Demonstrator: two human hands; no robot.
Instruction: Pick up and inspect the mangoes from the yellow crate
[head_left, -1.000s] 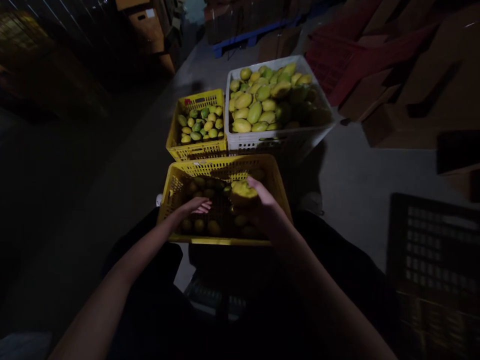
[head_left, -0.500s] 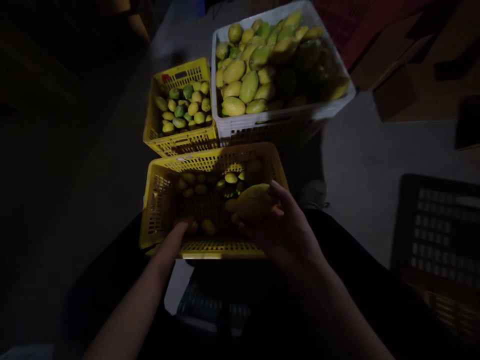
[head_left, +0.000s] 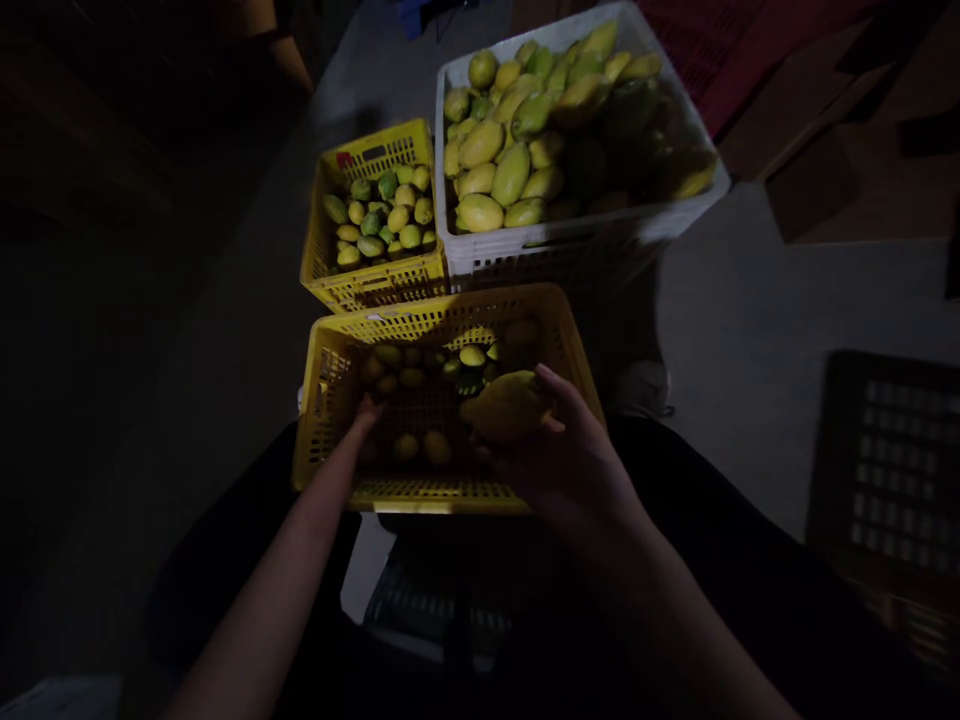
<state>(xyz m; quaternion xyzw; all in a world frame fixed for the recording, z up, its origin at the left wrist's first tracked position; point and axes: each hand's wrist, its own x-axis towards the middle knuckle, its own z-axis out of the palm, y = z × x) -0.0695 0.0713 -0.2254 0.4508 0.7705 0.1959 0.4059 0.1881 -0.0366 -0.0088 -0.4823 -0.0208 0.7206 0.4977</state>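
In front of me is a yellow plastic crate with several small yellow-green fruits on its floor. My right hand is closed round a large yellowish papaya, held over the crate's right part with its narrow end to the left. Inside the crate's left part, my left hand reaches down beside a cluster of small fruits. Its fingers are lost in shadow, so whether they hold a fruit does not show.
Behind stand a second yellow crate of small fruits and a tall white crate heaped with large papayas. Cardboard boxes lie at the right, with a dark slatted crate nearer. My knees flank the front crate.
My left hand has moved forward, deeper along the crate's left side. The right hand keeps the papaya nearly in place, tilted slightly. The whole view has shifted a little.
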